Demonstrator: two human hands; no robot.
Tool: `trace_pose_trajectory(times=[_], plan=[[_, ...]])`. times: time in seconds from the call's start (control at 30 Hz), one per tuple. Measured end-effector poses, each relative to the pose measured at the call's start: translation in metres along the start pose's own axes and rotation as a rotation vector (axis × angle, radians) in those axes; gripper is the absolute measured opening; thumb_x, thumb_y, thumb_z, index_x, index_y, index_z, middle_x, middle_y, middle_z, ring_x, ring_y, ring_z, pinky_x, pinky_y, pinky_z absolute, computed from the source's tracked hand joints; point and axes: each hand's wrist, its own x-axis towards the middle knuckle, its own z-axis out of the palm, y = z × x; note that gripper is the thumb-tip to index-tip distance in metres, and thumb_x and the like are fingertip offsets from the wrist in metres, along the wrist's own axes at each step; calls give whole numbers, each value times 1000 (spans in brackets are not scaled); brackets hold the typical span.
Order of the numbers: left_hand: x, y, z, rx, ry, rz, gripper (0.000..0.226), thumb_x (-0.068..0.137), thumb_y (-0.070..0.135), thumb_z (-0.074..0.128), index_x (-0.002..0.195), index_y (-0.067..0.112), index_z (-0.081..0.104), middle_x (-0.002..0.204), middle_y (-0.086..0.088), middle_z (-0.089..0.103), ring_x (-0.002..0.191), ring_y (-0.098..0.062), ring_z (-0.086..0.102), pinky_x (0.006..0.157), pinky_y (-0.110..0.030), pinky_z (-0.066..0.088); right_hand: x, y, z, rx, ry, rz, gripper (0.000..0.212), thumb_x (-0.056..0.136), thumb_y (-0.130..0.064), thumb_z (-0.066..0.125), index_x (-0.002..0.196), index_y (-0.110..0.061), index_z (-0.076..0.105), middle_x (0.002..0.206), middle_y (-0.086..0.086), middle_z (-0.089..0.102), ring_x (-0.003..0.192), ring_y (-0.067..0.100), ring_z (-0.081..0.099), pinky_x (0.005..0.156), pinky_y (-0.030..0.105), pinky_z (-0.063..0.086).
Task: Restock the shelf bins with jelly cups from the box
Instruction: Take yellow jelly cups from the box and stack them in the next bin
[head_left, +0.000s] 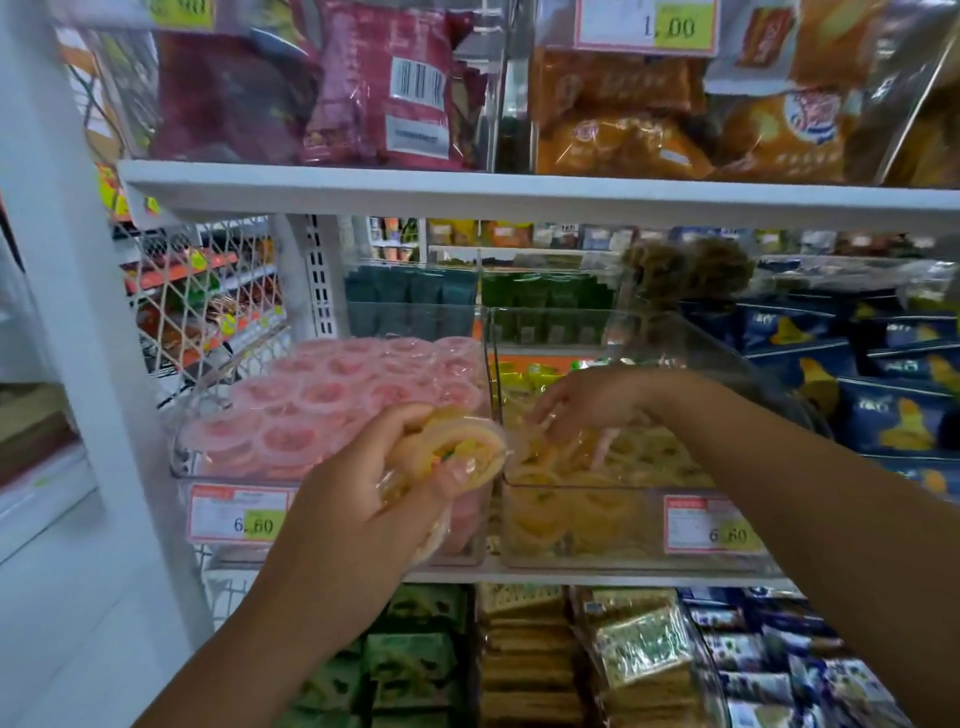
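Two clear shelf bins stand side by side on the middle shelf. The left bin is heaped with pink jelly cups. The right bin holds yellow jelly cups. My left hand grips a stack of yellow jelly cups in front of the divide between the bins. My right hand reaches down into the right bin, its fingers on the yellow cups there; whether it holds one is hidden. The box is out of sight.
A white shelf board hangs close above the bins, with red and orange snack bags on it. Blue packets fill the space to the right. Green and tan packets sit on the shelf below. A white post stands at the left.
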Motion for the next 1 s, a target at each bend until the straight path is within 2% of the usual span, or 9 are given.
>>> trace_pose_trajectory(times=[0.1,0.17,0.27,0.37,0.43,0.53,0.7,0.9,1.0], plan=[[-3,-1,4,-14,15,20,24,83,59,62,103,47,58,93,29,66,76,5,64,60,-11,47,-13,13,-15,-135,181,-3,33,82,-25,74,107,-6,63,103,11,67,89,19,65,75,31,54],[-6,-3,7,-21,10,11,28,82,60,61,105,45,58,94,27,66,76,4,64,59,-13,48,-18,25,-21,-35,204,-14,32,79,-26,77,103,-6,67,102,15,69,88,20,62,80,34,51],[-9,-1,10,-8,-3,18,30,81,59,59,107,46,57,98,30,65,82,5,63,60,-16,46,-20,36,-18,88,125,-17,15,84,-17,73,98,-11,72,94,8,70,83,16,59,72,25,48],[-9,2,13,5,-6,27,31,83,62,59,109,45,56,98,32,64,82,6,63,60,-15,44,-16,41,-10,134,106,9,20,88,-1,63,106,-7,69,106,18,69,78,16,63,66,22,54],[-9,5,14,-6,-15,18,29,80,57,58,107,44,57,96,32,64,78,6,63,58,-13,44,-16,40,-7,150,98,29,21,88,5,61,103,-8,69,108,21,69,81,17,67,64,22,56],[-10,8,14,-6,-22,8,28,77,53,56,104,46,57,94,32,64,75,6,63,57,-13,44,-19,35,-4,67,135,24,19,90,2,58,97,-13,67,94,13,69,71,11,65,57,17,53],[-11,9,17,-23,-17,-26,29,75,55,55,103,47,57,88,26,66,62,2,62,54,-16,42,-20,24,-3,-95,150,47,24,91,-5,57,110,-15,67,82,3,64,69,9,61,53,15,50],[-12,11,18,-24,-27,-54,22,76,50,58,98,47,58,93,37,62,84,13,60,63,-3,42,-18,30,1,-157,211,57,31,93,-1,51,116,-15,67,77,2,61,62,8,55,51,14,47],[-11,10,16,-4,-34,-53,23,75,53,57,98,48,57,95,39,62,87,14,59,65,-2,42,-23,29,2,-170,199,11,28,94,-12,56,120,-21,65,91,-1,65,72,6,59,58,14,50]])
